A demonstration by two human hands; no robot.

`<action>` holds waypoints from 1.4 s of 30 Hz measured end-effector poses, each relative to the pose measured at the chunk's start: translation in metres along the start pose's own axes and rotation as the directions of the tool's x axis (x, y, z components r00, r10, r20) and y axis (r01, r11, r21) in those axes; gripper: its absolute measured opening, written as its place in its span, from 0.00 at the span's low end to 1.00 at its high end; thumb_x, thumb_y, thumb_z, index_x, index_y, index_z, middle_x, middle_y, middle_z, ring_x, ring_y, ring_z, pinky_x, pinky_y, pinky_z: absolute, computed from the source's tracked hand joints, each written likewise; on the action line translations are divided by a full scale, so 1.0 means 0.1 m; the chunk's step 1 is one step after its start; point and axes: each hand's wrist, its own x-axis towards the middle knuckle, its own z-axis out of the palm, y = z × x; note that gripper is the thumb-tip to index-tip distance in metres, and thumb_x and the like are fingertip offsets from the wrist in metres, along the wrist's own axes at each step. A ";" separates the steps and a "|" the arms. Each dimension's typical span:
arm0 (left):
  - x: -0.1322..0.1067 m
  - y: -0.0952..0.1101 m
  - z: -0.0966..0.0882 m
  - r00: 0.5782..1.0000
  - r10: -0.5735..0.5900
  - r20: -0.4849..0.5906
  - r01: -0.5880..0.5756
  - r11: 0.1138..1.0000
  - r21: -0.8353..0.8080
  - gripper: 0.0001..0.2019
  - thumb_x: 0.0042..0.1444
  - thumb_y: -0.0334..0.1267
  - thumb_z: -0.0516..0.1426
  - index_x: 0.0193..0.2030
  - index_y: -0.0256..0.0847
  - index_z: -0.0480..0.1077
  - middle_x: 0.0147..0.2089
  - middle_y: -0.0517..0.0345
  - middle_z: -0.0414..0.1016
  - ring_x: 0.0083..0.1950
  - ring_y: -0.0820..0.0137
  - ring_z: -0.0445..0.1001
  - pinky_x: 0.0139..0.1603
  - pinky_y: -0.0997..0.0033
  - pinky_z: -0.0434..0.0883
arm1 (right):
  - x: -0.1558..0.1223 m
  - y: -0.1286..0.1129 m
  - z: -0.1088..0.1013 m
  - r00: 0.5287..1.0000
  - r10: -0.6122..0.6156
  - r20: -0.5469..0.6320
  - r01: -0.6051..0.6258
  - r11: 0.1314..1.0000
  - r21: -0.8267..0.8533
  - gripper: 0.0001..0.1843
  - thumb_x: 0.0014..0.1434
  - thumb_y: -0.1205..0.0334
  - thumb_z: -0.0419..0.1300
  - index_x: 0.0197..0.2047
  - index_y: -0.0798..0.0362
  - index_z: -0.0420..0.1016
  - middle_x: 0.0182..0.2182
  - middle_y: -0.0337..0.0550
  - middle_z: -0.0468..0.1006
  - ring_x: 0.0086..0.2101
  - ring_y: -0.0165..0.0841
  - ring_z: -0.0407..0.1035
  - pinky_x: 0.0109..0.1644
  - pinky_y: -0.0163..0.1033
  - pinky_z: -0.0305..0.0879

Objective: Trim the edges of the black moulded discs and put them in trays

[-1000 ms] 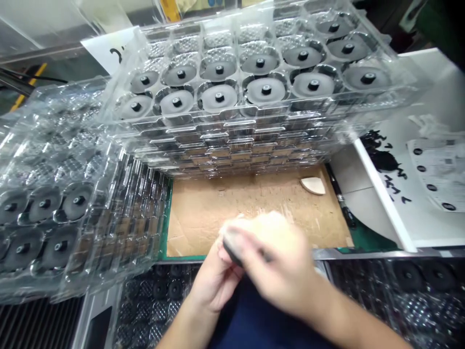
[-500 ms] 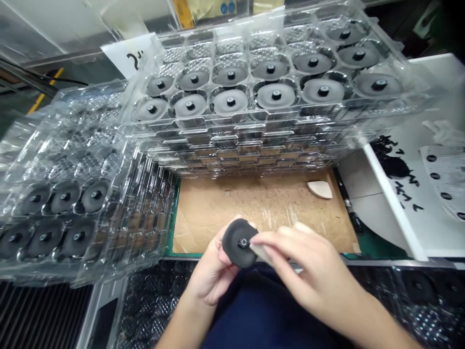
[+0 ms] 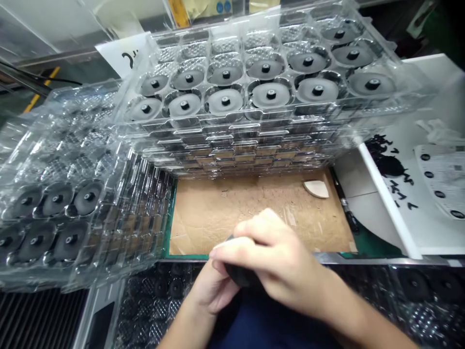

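Observation:
My left hand (image 3: 212, 291) grips a round black disc (image 3: 238, 275) from below, low in the middle of the view. My right hand (image 3: 269, 264) lies over the disc with its fingers closed on it and hides most of it. Both hands hover at the near edge of a brown cardboard mat (image 3: 225, 208). Behind the mat rises a stack of clear plastic trays (image 3: 254, 140); the top tray holds several grey discs with black hubs (image 3: 271, 94). A second stack of clear trays (image 3: 119, 213) with dark discs (image 3: 58, 198) stands to the left.
A white wedge-shaped piece (image 3: 317, 188) lies at the mat's far right corner. A white board (image 3: 417, 203) on the right carries black scraps (image 3: 387, 162) and a printed sheet (image 3: 445, 179). Trays of black parts (image 3: 160, 291) sit under the bench edge.
Half a second ago the disc faced up in my left hand with my right fingers at its hub. My right hand has since moved left over the disc and covers it.

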 end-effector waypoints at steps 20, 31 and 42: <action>0.07 0.06 -0.05 0.975 0.209 0.078 -0.220 0.955 0.196 0.34 0.52 0.50 0.59 0.65 0.56 0.52 0.51 0.57 0.74 0.46 0.66 0.77 0.46 0.68 0.73 | -0.51 0.56 0.38 0.837 0.521 -0.168 -0.468 0.839 0.277 0.12 0.61 0.64 0.52 0.38 0.52 0.77 0.36 0.44 0.78 0.37 0.33 0.72 0.43 0.40 0.69; 0.07 0.04 -0.14 0.788 0.454 0.416 -0.552 0.220 0.805 0.54 0.47 0.26 0.63 0.67 0.61 0.28 0.55 0.53 0.66 0.57 0.62 0.66 0.60 0.56 0.60 | -0.50 0.23 0.12 0.787 0.613 -0.062 -0.508 0.702 0.500 0.07 0.57 0.63 0.61 0.40 0.50 0.76 0.33 0.41 0.78 0.33 0.31 0.70 0.37 0.36 0.67; -0.01 0.08 -0.17 0.945 0.244 0.219 -0.324 0.591 0.739 0.52 0.46 0.40 0.65 0.68 0.50 0.33 0.51 0.53 0.71 0.55 0.58 0.69 0.61 0.56 0.57 | -0.18 0.19 -0.09 0.763 0.442 0.472 -0.641 0.416 0.645 0.05 0.52 0.67 0.65 0.35 0.53 0.76 0.28 0.36 0.78 0.30 0.27 0.70 0.36 0.34 0.62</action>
